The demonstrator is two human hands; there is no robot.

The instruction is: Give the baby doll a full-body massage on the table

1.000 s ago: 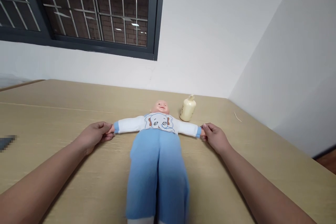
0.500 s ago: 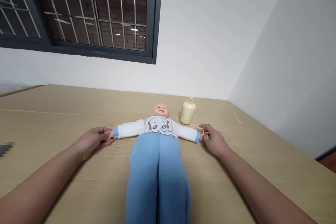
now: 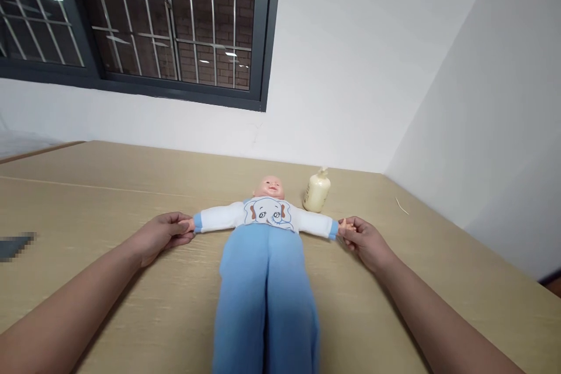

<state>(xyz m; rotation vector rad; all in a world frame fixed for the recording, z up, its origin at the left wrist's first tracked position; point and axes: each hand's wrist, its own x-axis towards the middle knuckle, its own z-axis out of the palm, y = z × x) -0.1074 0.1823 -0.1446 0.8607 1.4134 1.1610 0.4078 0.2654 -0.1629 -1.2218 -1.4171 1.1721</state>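
A baby doll (image 3: 268,245) lies on its back on the wooden tabletop (image 3: 144,310), head toward the wall and arms stretched out to both sides. It wears a white top with an elephant print and light blue trousers; the feet are out of view. My left hand (image 3: 163,236) is closed around the doll's hand on the left, just past the blue cuff. On the other side, my right hand (image 3: 366,241) pinches the doll's other hand between thumb and fingers. Behind the doll's arm on the right stands a cream pump bottle (image 3: 317,191), apart from my hand.
A thin pale string (image 3: 401,206) lies on the table at the right. At the left edge is a dark pixelated object (image 3: 15,246). White walls (image 3: 342,70) bound the table behind and on the right, with a barred window (image 3: 175,23) above.
My right hand has shifted its hold on the doll's hand, thumb now in front of it. The left hand keeps its hold. The view has moved slightly.
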